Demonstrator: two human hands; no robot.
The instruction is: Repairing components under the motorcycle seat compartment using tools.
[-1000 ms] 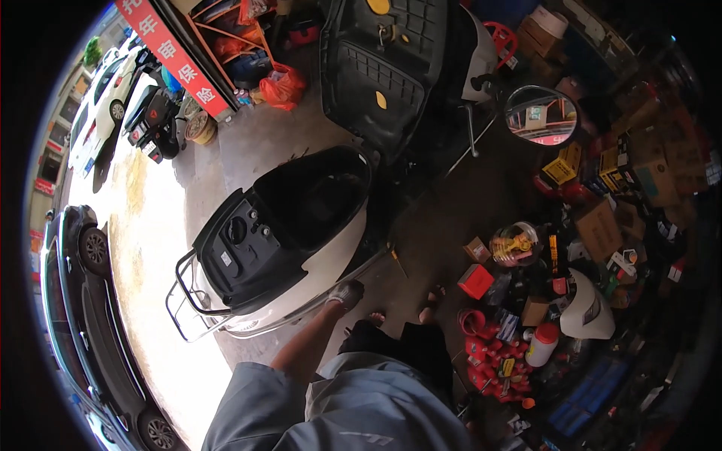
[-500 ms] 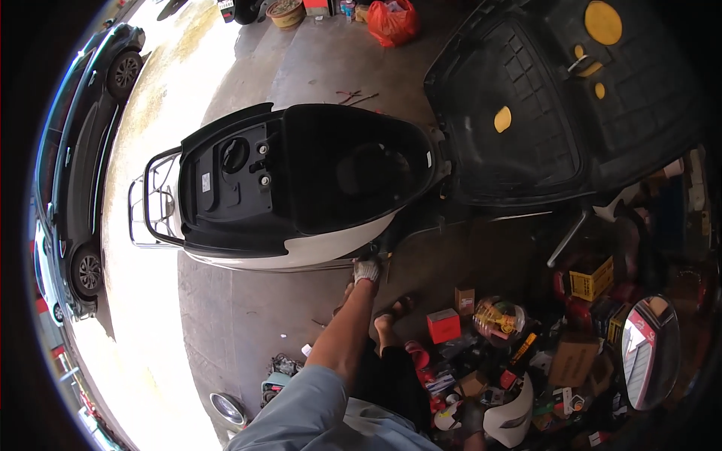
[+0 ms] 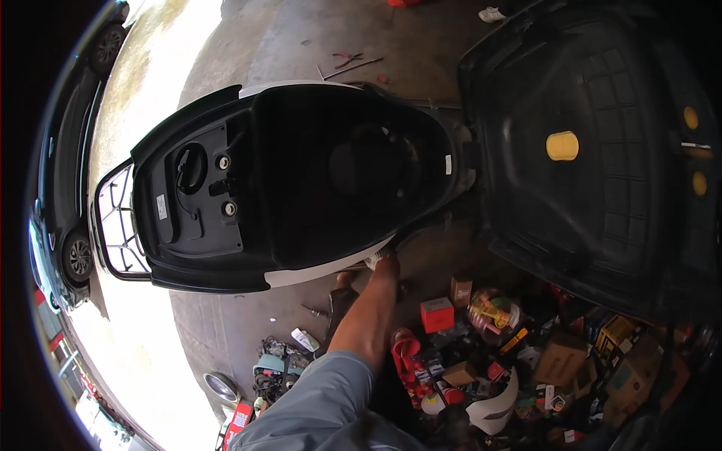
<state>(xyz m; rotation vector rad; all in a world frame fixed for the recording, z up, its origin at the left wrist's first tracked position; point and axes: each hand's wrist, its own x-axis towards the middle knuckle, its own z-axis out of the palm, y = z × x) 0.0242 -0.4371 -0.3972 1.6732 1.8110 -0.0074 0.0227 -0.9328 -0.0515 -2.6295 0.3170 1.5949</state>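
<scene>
A scooter with black and white body panels fills the middle, its seat (image 3: 526, 180) swung up on the right and its black storage bucket (image 3: 316, 177) uncovered. My left arm reaches forward, and my left hand (image 3: 378, 260), in a pale glove, is at the lower edge of the white side panel (image 3: 323, 264). Its fingers are hidden by the panel and my wrist. In deep shade at the bottom, my right hand (image 3: 454, 421) shows only as a dark shape by a curved white panel (image 3: 495, 406); whether it grips the panel cannot be made out.
Below right lies a pile of boxes, including a red box (image 3: 436, 315) and a brown carton (image 3: 561, 358). Red-handled pliers (image 3: 347, 58) and a thin metal rod (image 3: 350, 68) rest on the floor beyond. A metal rear rack (image 3: 120, 225) juts left; a dark car (image 3: 69, 173) stands outside.
My view has moved closer over the scooter, so its bucket looks larger and the raised seat sits farther right. My left hand stays at the side panel, now more hidden by it.
</scene>
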